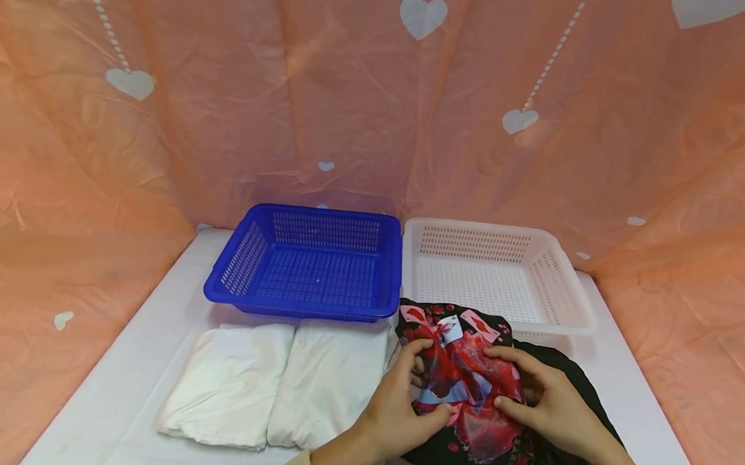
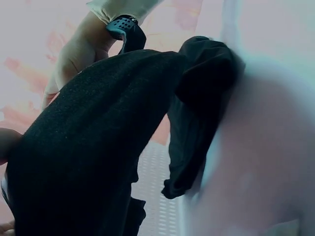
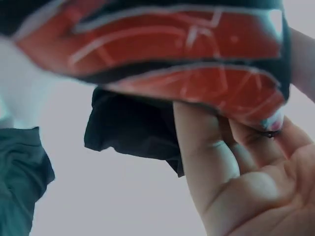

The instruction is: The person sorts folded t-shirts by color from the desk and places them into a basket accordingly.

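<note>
1. A black garment (image 1: 473, 387) with a red printed front is held on the white table (image 1: 106, 424), in front of the white basket (image 1: 493, 276) and just right of two folded white cloths (image 1: 279, 382).
2. The left hand (image 1: 399, 405) is set on the garment's left side, fingers curled into the fabric and the thumb pinching it near the middle.
3. The right hand (image 1: 548, 398) is set on the garment's right side, fingers bent over the print and the thumb pressed in from below; the cloth is gripped between them.
4. The print is seen as red shapes with white and pale blue patches on black; in the right wrist view the red panels (image 3: 172, 54) are bunched over the fingers (image 3: 206, 147).
5. A blue basket (image 1: 305, 263) stands behind the white cloths, touching the white basket.
6. The garment's lower edge is cut off by the frame. The left wrist view is mostly filled by dark fabric (image 2: 98, 147); the right wrist view is blurred, so the print's subject cannot be made out.
</note>
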A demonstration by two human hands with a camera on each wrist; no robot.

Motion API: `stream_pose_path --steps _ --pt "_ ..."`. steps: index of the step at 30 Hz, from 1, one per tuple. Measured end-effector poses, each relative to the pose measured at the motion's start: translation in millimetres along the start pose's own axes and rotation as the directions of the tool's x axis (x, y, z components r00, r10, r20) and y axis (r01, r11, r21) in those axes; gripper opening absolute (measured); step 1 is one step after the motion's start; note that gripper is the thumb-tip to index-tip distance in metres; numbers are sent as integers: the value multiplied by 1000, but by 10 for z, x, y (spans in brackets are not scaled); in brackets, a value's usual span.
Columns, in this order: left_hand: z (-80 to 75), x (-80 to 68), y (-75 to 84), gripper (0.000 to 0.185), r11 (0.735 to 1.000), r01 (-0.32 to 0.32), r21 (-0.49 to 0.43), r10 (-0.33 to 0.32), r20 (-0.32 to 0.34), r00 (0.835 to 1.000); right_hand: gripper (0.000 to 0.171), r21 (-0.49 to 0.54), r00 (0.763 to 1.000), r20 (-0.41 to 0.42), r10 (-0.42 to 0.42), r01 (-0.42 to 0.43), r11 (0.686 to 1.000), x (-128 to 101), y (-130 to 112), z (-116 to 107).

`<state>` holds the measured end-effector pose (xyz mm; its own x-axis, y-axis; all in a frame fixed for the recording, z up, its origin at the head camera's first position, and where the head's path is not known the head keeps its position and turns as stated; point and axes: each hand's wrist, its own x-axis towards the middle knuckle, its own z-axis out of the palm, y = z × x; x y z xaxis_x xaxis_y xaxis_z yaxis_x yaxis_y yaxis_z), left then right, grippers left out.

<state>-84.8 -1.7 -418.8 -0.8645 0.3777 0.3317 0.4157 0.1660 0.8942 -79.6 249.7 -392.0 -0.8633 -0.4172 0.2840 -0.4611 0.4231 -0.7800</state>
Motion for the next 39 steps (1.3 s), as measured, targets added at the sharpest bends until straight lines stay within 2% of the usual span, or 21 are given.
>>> stream_pose_path --steps 7,14,20,28,35,39 --pt "-42 80 55 80 995 -97 21 97 -26 995 61 8 999 -37 -15 15 1000 52 -54 -82" --pt "-97 156 111 80 995 -76 -57 76 -3 997 60 -34 997 -70 -27 25 999 107 -79 -137" --pt "-150 221 151 78 992 -89 -85 89 -1 996 61 -83 995 -101 -20 12 997 165 -109 -186" --pt "-204 310 189 69 986 -167 -27 166 -33 986 61 -91 990 -137 -22 10 996 219 -142 -220" --pt "-222 371 161 66 986 -164 -30 161 -67 985 64 -147 981 -181 -69 42 988 253 -172 -225" --pt "-245 406 153 66 993 -111 -38 109 -54 993 63 -144 977 -199 -80 52 988 269 -180 -215"
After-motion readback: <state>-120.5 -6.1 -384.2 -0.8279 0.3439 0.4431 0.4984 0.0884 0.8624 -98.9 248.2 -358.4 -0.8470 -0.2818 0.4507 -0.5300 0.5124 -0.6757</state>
